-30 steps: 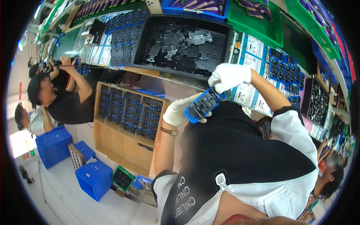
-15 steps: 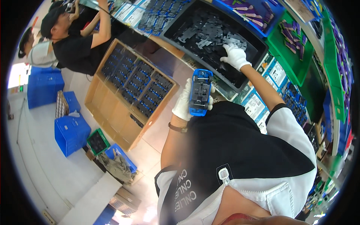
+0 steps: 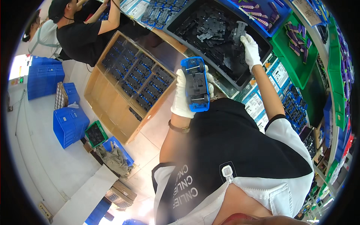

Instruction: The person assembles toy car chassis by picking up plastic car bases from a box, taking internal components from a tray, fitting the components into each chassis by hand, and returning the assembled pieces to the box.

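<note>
Left hand (image 3: pixel 182 98), gloved, grips a blue toy-car body (image 3: pixel 195 84) upright at chest height, just near the black bin (image 3: pixel 258 71). Right hand (image 3: pixel 250 48), gloved, closes on a grey plastic part (image 3: pixel 238 30) inside the far bin. The body looks light, stiff and smooth; best held by its long edges. Half a second ago the right hand lay lower among the parts.

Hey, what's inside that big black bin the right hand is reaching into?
The black bin holds a loose heap of dark grey flat plastic parts. The gloved right hand grips one of them. The pile covers the bin's floor, so what lies beneath cannot be seen.
</note>
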{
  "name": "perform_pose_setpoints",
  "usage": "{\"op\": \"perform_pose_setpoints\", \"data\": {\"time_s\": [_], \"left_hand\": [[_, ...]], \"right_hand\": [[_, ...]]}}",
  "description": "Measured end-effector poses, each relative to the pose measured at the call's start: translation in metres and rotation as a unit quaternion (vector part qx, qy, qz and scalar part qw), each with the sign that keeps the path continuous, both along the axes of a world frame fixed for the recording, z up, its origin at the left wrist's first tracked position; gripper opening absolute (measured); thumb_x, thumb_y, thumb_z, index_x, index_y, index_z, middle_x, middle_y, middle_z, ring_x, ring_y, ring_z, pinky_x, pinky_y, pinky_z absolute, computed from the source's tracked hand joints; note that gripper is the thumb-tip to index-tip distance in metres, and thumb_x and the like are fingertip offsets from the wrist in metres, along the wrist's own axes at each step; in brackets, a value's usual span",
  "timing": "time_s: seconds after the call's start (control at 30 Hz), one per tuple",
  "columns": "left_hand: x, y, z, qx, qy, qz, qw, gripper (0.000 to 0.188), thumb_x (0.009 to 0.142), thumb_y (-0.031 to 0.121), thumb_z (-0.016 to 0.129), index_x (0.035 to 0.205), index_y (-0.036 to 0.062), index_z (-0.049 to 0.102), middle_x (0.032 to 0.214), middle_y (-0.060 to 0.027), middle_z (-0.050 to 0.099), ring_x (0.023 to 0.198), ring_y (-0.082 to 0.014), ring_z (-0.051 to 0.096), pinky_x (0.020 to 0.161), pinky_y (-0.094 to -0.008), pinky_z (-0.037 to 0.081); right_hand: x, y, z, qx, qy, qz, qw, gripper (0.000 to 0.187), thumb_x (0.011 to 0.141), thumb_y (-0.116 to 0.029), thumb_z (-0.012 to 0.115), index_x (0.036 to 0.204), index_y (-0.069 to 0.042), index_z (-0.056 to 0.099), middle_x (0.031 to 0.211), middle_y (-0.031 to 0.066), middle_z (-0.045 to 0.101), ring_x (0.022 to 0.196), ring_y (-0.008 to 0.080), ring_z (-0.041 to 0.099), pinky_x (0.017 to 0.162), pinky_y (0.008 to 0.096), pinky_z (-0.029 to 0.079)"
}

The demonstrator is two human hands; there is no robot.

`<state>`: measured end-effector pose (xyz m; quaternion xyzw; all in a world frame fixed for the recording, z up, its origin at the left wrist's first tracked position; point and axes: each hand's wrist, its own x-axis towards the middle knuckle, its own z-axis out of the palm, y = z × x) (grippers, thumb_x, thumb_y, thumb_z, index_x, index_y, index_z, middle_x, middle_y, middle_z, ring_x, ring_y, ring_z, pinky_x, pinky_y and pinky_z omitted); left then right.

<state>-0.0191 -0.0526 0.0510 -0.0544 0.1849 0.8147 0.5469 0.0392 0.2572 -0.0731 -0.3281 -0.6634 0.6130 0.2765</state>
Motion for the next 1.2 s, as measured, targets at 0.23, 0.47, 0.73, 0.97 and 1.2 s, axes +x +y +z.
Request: {"op": "perform_pose_setpoints", "data": {"time_s": [0.23,0.47,0.73,0.97,1.2], "left_hand": [[0.007,0.008,0.011,-0.095,0.043,0.037,0.994,0.071,0.085,0.068,0.048,0.119,0.0053,0.054,0.099,-0.0117,0.063,0.079,-0.0239,0.065,0.067,-0.0367,0.056],[-0.001,0.013,0.008,-0.175,0.140,0.047,0.973,0.057,0.091,0.061,0.045,0.111,0.0088,0.057,0.089,-0.0075,0.065,0.071,-0.0220,0.065,0.062,-0.0346,0.056],[-0.001,0.015,0.012,-0.175,0.106,0.091,0.975,0.058,0.091,0.063,0.043,0.108,0.0095,0.058,0.087,-0.0078,0.065,0.069,-0.0218,0.065,0.061,-0.0354,0.056],[-0.001,0.018,0.010,-0.166,0.051,0.133,0.976,0.065,0.089,0.068,0.039,0.107,0.0086,0.058,0.088,-0.0099,0.065,0.072,-0.0243,0.065,0.064,-0.0387,0.056],[0.000,0.024,0.013,-0.168,0.067,0.204,0.962,0.074,0.088,0.073,0.032,0.113,0.0071,0.055,0.099,-0.0098,0.063,0.085,-0.0233,0.064,0.077,-0.0370,0.054]], "right_hand": [[0.022,0.029,-0.008,-0.299,0.062,-0.082,0.949,0.042,0.092,-0.019,0.058,0.130,-0.003,0.050,0.101,0.0039,0.066,0.082,0.0130,0.059,0.079,0.0282,0.045],[0.032,0.036,-0.022,-0.036,-0.136,0.012,0.990,0.079,0.073,-0.027,0.075,0.137,0.005,0.041,0.105,0.0122,0.067,0.081,0.0140,0.062,0.079,0.0272,0.048],[0.023,-0.004,0.041,0.275,-0.293,-0.064,0.914,0.077,0.075,-0.044,0.070,0.139,-0.014,0.041,0.107,0.0216,0.066,0.096,0.0370,0.065,0.086,0.0394,0.050],[0.014,-0.103,0.145,0.287,-0.136,0.051,0.947,0.074,0.075,-0.033,0.072,0.135,-0.002,0.043,0.108,0.0222,0.065,0.099,0.0299,0.066,0.088,0.0359,0.049],[0.020,-0.170,0.178,0.259,-0.063,0.145,0.953,0.069,0.073,-0.023,0.076,0.131,0.000,0.047,0.102,0.0199,0.066,0.092,0.0271,0.068,0.082,0.0327,0.051]]}}
